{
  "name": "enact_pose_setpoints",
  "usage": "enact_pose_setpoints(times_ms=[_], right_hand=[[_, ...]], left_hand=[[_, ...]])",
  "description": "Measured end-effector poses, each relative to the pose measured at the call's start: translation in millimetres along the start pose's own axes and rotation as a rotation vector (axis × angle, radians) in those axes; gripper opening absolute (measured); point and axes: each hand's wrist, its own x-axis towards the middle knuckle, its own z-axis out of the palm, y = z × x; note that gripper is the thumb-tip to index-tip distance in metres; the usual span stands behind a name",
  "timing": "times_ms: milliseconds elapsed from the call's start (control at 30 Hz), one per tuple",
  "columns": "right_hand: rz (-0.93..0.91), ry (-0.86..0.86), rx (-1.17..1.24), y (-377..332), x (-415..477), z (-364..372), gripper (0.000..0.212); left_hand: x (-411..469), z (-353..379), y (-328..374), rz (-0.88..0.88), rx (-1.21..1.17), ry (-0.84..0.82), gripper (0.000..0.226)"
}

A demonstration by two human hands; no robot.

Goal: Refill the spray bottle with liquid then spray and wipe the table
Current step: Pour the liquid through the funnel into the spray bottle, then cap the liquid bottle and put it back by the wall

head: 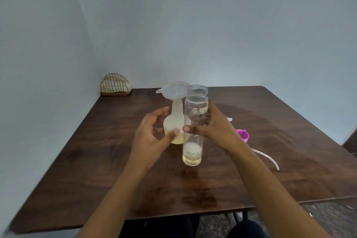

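Note:
A tall clear bottle (194,133) with no cap stands upright over the dark wooden table (96,160), a little pale yellow liquid and foam at its bottom. My right hand (210,125) grips its middle. Just behind and left of it stands a white translucent spray bottle (174,121) holding yellowish liquid, with a white funnel (172,89) seated in its neck. My left hand (152,133) hovers beside this bottle with fingers apart, thumb near its base; whether it touches is unclear. The pink spray head (243,135) with its clear tube (270,159) lies on the table to the right.
A gold wire napkin holder (115,85) sits in the table's far left corner against the wall. The table's near edge runs across the bottom, with dark legs and a speckled floor (328,216) below at right.

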Motion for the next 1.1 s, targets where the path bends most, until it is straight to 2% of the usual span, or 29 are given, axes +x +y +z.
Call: enact_pose_setpoints(times_ms=[67,167,400,600,700,767,867,967,1100], right_hand=[[0.004,-0.001,0.007,0.9,-5.1,8.6,0.075],[-0.003,0.006,-0.019,-0.1,-9.3,19.6,0.07],[-0.026,0.026,-0.011,7.8,-17.9,35.8,0.066],[-0.004,-0.033,0.025,11.0,-20.6,25.8,0.065],[0.013,0.066,0.098,7.0,-17.5,4.8,0.045],[-0.004,0.198,-0.076,18.2,-8.5,-17.3,0.029],[0.092,0.246,-0.604,57.2,11.7,-56.0,0.034],[0.299,0.114,-0.867,91.2,24.9,-83.3,0.047],[0.442,-0.125,-0.962,105.4,34.7,-94.1,0.06]], left_hand=[[-8.1,11.0,-11.5,-0.025,-0.004,-0.166,0.079],[-13.3,24.1,-18.2,-0.09,-0.13,-0.249,0.095],[-16.2,39.9,-20.7,-0.078,-0.175,-0.144,0.076],[-16.0,41.6,-25.0,-0.095,-0.145,-0.128,0.073],[-14.4,44.1,-26.1,-0.101,-0.116,-0.124,0.077],[-14.4,46.4,-27.9,-0.107,-0.11,-0.123,0.078],[-15.5,49.0,-30.0,-0.107,-0.112,-0.113,0.076],[-15.7,50.6,-30.6,-0.103,-0.122,-0.109,0.075],[-14.8,51.7,-33.7,-0.11,-0.137,-0.104,0.075]])
